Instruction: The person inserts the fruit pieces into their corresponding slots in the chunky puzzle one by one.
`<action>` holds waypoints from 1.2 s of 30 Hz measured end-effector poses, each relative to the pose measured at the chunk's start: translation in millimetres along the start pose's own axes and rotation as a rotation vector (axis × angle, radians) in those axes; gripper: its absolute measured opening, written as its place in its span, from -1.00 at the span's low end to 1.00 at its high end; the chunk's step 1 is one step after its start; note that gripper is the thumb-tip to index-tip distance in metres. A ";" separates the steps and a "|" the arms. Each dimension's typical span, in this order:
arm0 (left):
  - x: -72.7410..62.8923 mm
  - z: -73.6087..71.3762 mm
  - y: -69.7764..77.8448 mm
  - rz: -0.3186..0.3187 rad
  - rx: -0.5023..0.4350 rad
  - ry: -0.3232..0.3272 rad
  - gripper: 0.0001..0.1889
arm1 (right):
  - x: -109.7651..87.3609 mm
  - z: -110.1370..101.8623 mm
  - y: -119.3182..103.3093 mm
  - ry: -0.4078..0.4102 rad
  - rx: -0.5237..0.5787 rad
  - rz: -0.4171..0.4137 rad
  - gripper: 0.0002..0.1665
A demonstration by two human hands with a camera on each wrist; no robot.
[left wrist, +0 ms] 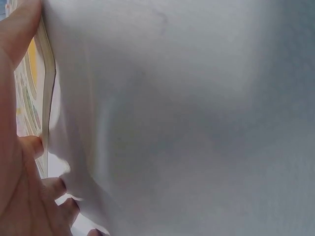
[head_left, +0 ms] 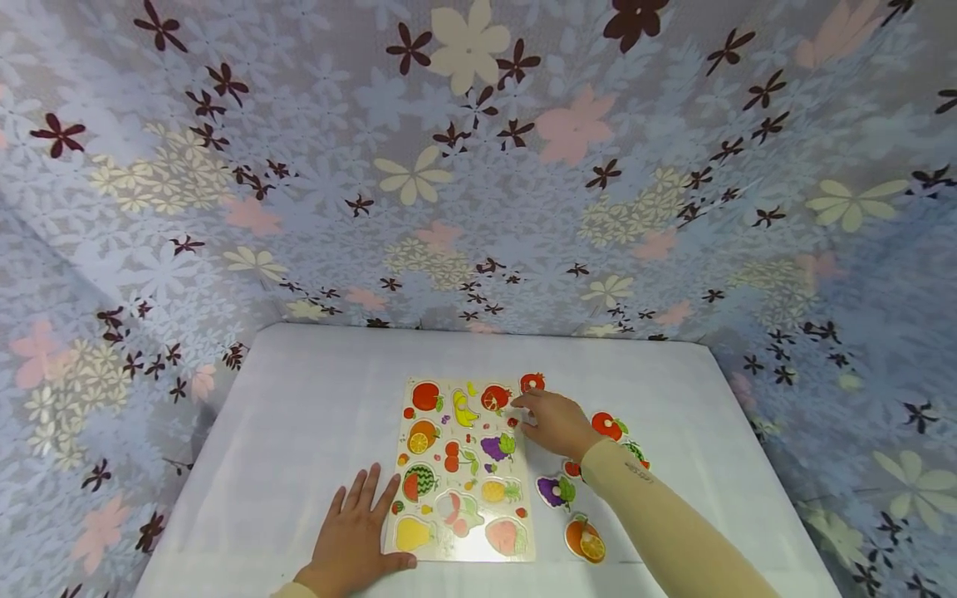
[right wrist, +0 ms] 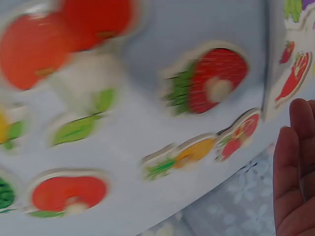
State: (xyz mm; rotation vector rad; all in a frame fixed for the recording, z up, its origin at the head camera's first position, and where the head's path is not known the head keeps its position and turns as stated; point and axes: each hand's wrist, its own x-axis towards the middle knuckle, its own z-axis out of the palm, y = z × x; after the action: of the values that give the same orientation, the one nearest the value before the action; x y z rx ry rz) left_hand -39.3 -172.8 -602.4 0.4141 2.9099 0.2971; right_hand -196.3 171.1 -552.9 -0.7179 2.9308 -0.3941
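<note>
A cream fruit puzzle board (head_left: 516, 550) lies on the white table, printed with fruit pictures such as a red apple (head_left: 426, 396) and a banana (head_left: 464, 409). My left hand (head_left: 355, 527) lies spread at the board's lower left edge, fingers straight; the left wrist view shows the thumb and fingers beside the board's side. Over the upper right edge of the board reaches my right hand (head_left: 559, 422), fingers extended. Its fingers appear straight in the right wrist view, with nothing between them. Just beyond them is a pomegranate piece (head_left: 532, 382) on the table.
Loose fruit pieces with round pale knobs lie right of the board: a grape piece (head_left: 552, 490), an orange piece (head_left: 583, 540), and an apple piece (head_left: 606, 426). A strawberry piece (right wrist: 219, 73) and pineapple piece (right wrist: 197, 149) also lie there. Flower-patterned cloth (head_left: 478, 208) surrounds the table.
</note>
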 end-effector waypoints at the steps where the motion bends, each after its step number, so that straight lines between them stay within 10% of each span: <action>1: 0.0 0.0 -0.8 -0.006 -0.003 -0.002 0.27 | -5.1 -0.7 2.1 0.000 0.006 0.001 -0.58; 19: -1.8 -0.9 -8.0 -0.040 -0.016 -0.015 0.29 | -93.9 15.5 11.0 -0.045 0.003 0.022 -0.64; 36: 0.3 3.0 2.9 -0.013 -0.014 -0.001 0.27 | -116.2 38.5 14.5 0.071 -0.096 -0.018 -0.72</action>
State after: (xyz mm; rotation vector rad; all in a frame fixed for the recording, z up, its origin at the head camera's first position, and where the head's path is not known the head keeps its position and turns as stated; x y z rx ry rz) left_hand -38.2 -169.5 -604.7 0.3924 2.9072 0.3150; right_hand -94.0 228.9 -589.9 -0.7577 3.0302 -0.2877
